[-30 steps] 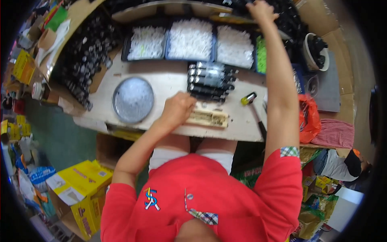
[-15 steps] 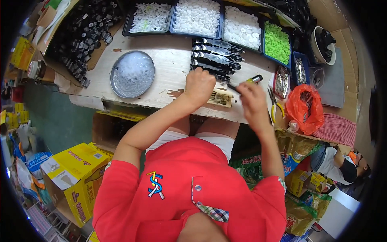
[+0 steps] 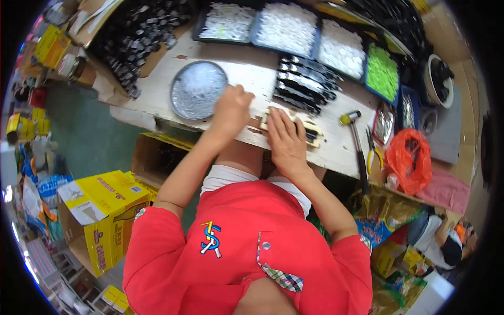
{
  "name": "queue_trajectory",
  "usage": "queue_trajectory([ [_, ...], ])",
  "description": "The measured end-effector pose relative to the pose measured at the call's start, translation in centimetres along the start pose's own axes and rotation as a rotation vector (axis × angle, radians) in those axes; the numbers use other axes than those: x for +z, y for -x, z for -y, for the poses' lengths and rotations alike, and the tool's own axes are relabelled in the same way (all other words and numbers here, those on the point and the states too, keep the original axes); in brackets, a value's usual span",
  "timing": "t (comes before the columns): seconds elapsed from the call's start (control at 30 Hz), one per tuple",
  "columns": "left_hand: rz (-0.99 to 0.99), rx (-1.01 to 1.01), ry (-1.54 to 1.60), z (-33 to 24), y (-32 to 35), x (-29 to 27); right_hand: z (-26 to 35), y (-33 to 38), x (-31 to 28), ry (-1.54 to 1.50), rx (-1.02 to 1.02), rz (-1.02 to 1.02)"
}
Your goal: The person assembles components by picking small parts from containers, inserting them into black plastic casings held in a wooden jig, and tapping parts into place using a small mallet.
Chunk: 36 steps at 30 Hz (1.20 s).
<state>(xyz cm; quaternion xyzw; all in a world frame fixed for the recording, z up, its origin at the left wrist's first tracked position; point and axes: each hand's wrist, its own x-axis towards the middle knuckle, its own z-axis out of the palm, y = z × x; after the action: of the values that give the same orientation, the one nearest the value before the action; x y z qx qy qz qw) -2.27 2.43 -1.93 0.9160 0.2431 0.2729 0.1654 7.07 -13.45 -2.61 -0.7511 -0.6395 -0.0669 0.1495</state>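
My left hand [image 3: 232, 113] is closed beside the right rim of a round metal dish [image 3: 174, 102] with clear, whitish contents. Whatever its curled fingers hold is hidden. My right hand [image 3: 287, 142] lies with fingers stretched out over a small cream-coloured block [image 3: 316, 128] at the table's front edge. A black piece [image 3: 311, 136] shows in the block's recess, beside my right fingers. Just beyond are several long black parts [image 3: 302, 86] with shiny surfaces, laid side by side. To the right a hammer [image 3: 358, 147] with a dark handle rests across the table's edge.
Trays of white pieces [image 3: 286, 29] and green pieces [image 3: 381, 72] line the back. A box of black parts [image 3: 139, 44] stands at the left. Yellow-handled pliers [image 3: 375, 155] and a red plastic bag [image 3: 408, 160] are on the right. Someone else's arm shows at the lower right.
My left hand has moved from the row of black parts leftward to the dish. The right hand has gone from near the hammer to the cream block. The whole view has shifted.
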Motion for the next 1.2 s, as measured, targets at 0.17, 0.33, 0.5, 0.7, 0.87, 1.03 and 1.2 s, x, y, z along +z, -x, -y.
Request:
queue_trajectory([
  [0.17,0.047,0.076,-0.018,-0.7,1.2,0.5,0.0,0.4,0.0,0.026,0.007,0.067],
  [0.33,0.074,-0.030,0.045,3.1,-0.1,-2.5,0.2,0.1,-0.2,0.032,-0.001,0.082],
  [0.5,-0.254,-0.307,-0.103,15.2,-4.7,-6.6,0.1,0.1,-0.1,0.104,-0.021,0.109],
  [0.7,-0.110,-0.417,-0.252,22.5,-9.1,-4.7,0.1,0.2,0.2,0.086,-0.024,0.089],
  [0.87,0.100,-0.496,-0.384,22.9,-9.7,-5.0,0.1,0.2,-0.1,0.060,0.002,0.081],
  [1.03,0.166,-0.805,0.216,22.6,-4.4,-8.8,-0.3,-0.4,-1.1,-0.156,0.008,0.052],
  [1.2,-0.159,-0.729,0.897,13.5,-2.0,-10.6,-2.3,-0.1,-1.8,-0.426,0.085,-0.288],
])
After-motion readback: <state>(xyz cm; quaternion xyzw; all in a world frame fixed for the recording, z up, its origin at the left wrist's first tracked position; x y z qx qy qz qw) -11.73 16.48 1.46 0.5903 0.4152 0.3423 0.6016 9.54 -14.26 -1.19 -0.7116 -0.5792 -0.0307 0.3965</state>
